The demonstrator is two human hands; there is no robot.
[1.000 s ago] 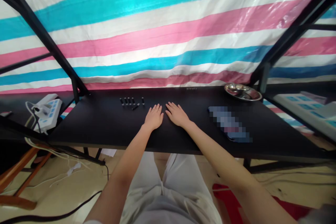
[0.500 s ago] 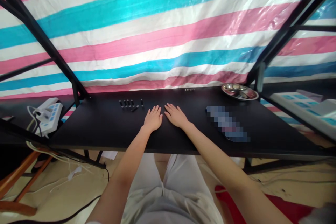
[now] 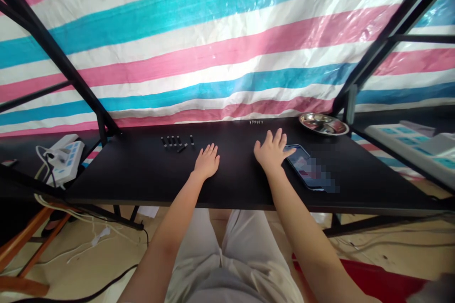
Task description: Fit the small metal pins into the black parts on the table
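My left hand [image 3: 207, 161] lies flat on the black table [image 3: 135, 175], its fingers stretched out and holding nothing. To its left are several small black cylinders [image 3: 174, 141] with light ends; most stand in a row and one lies on its side [image 3: 182, 148]. My right hand [image 3: 271, 149] has its fingers spread, with nothing in them. Its thumb reaches to the upper left corner of a phone [image 3: 305, 166], partly blurred out; whether it touches cannot be told. Beyond my right hand, several small silvery pieces [image 3: 256, 122] stand in a row near the back edge.
A shiny round metal dish [image 3: 323, 124] sits at the back right of the table. Striped plastic sheeting [image 3: 213, 52] hangs behind. Black metal posts [image 3: 87, 97] rise at both sides. White power strips [image 3: 69, 161] with cables lie left, and a white panelled device [image 3: 408, 144] right.
My right hand has moved right and slightly forward, from beside my left hand to the phone's corner, and its fingers have spread. My left hand stays where it was.
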